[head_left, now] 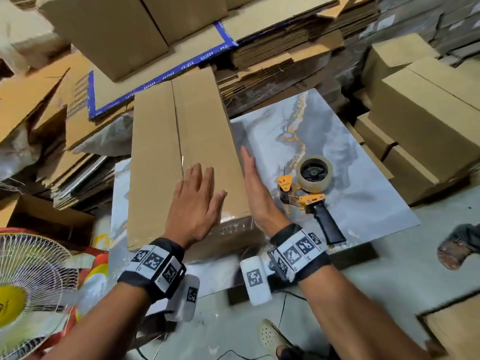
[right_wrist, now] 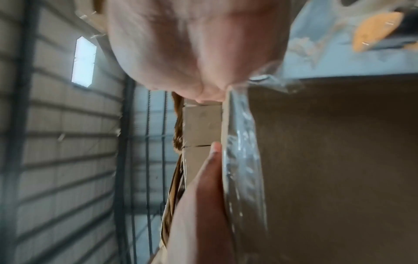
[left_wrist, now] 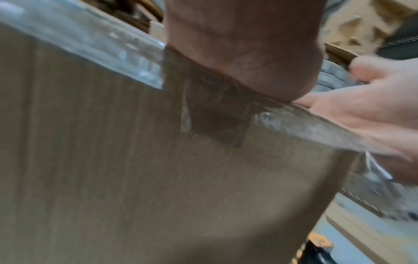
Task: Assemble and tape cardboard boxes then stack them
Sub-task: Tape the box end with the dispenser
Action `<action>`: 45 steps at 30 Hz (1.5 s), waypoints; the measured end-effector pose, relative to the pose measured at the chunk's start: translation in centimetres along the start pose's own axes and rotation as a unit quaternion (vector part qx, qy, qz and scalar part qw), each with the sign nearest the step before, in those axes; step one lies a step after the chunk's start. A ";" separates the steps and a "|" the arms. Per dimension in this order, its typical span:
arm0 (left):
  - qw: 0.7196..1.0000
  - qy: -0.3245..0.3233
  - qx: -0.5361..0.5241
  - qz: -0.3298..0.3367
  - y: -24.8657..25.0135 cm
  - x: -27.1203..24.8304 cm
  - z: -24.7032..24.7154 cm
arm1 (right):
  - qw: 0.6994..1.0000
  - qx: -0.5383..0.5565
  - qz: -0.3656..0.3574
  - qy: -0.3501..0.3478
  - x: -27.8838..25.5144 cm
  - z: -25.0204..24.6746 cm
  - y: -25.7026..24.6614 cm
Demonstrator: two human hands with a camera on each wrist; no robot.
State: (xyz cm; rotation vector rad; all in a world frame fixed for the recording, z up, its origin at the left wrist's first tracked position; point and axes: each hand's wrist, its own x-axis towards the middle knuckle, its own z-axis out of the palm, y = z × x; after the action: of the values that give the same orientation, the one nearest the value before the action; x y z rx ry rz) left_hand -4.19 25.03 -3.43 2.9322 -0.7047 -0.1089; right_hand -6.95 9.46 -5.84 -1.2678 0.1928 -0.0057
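The long cardboard box [head_left: 179, 162] lies along the left edge of the marble worktop [head_left: 363, 178] — left hand [head_left: 194, 203] flat on its taped near end, right hand [head_left: 255, 188] flat against its right side, neither gripping. Tape dispenser [head_left: 309, 188] rests near the right edge.

Both wrist views are motion-blurred. The left hand [head_left: 195, 201] covers the near end of the box [head_left: 155, 162] seam. The fan [head_left: 28, 281] is cut off at the left edge. The tape gun [left_wrist: 316, 250] shows only as a blurred sliver.
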 end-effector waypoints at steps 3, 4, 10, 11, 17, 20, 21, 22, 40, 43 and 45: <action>1.000 -0.009 0.005 -0.003 0.0 -0.1 0.1 | 1.000 0.004 0.031 0.003 0.3 -0.7 1.8; 1.000 -0.011 0.002 -0.006 0.1 -0.1 0.1 | 0.999 -0.001 0.047 0.002 0.3 -0.9 2.3; 1.000 -0.015 -0.002 -0.009 0.4 -0.1 0.0 | 0.995 -0.064 0.071 0.031 0.4 -1.9 1.4; 1.000 -0.014 -0.001 -0.007 0.4 0.0 0.0 | 0.998 -0.027 0.051 0.031 0.4 -1.7 0.7; 1.000 -0.015 0.005 -0.004 0.3 -0.2 0.1 | 0.999 -0.032 0.014 0.007 -0.2 -0.4 0.6; 1.000 -0.014 0.006 -0.003 0.4 0.0 0.2 | 0.993 -0.117 0.002 -0.034 -0.2 -1.2 0.3; 1.000 -0.016 0.005 -0.004 0.5 0.1 0.2 | 0.988 -0.145 0.000 -0.044 -0.2 -1.5 0.0; 1.000 -0.019 0.002 -0.005 0.6 0.1 0.2 | 0.984 -0.172 0.002 -0.054 -0.2 -1.7 -0.2; 0.995 0.046 -0.077 -0.039 -7.2 -1.0 -0.1 | 0.903 -0.380 0.028 0.199 -7.1 3.7 0.2; 0.997 0.054 -0.052 -0.029 -6.3 -0.8 -0.1 | 0.936 -0.291 0.008 0.200 -6.7 1.4 0.1; 0.998 0.051 -0.039 -0.028 -6.1 -0.7 -0.1 | 0.938 -0.272 -0.010 0.215 -6.7 0.7 0.0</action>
State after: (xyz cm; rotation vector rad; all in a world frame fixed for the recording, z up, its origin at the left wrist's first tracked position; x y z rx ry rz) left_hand -2.09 30.79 -4.11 2.8589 -0.5907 0.0070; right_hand -13.42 10.83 -4.72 -1.8128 0.5883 -0.2657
